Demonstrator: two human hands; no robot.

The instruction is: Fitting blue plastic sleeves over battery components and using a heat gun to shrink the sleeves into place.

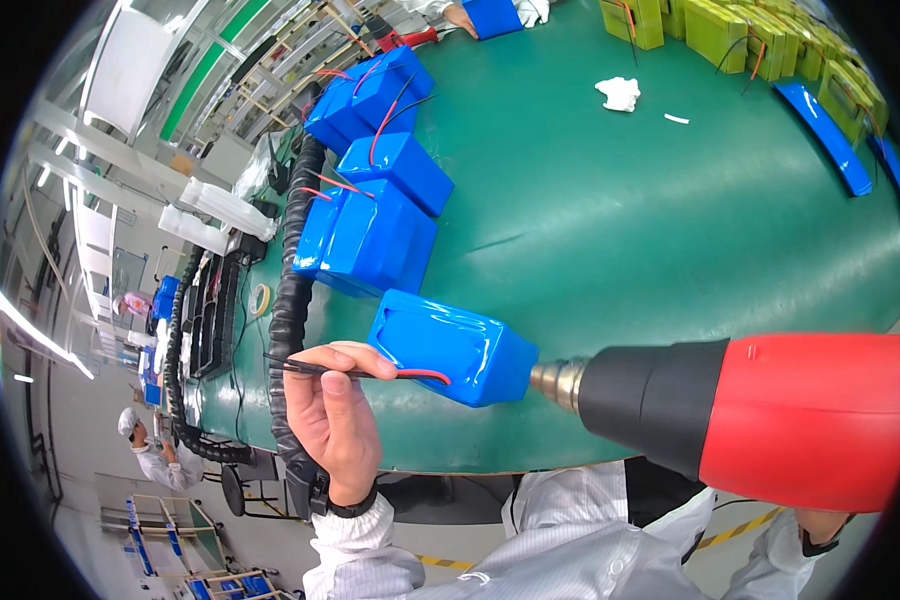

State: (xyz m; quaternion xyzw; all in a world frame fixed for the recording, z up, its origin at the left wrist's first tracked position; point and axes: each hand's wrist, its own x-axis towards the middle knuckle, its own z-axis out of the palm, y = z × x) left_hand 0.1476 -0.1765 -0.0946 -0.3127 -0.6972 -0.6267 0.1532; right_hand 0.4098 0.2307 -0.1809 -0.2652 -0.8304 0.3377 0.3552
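Note:
My left hand (335,415) pinches the red and black wires (380,371) of a blue shrink-wrapped battery pack (440,345). The pack is above the table's near edge, with its wrap glossy and dented on the upper face. From the right, a red and black heat gun (810,420) points its metal nozzle at the pack's right end, very close to it. Below the gun's body a bit of my right hand (820,524) shows. It grips the heat gun, though its fingers are mostly hidden.
More blue packs (370,235) line the table's left side beside a black ribbed hose (292,290). Yellow-green packs (745,40) and blue strips (825,140) lie far right. A white crumpled scrap (618,94) rests on the green table (560,210). Across it, another person's hand (459,18) touches a blue pack.

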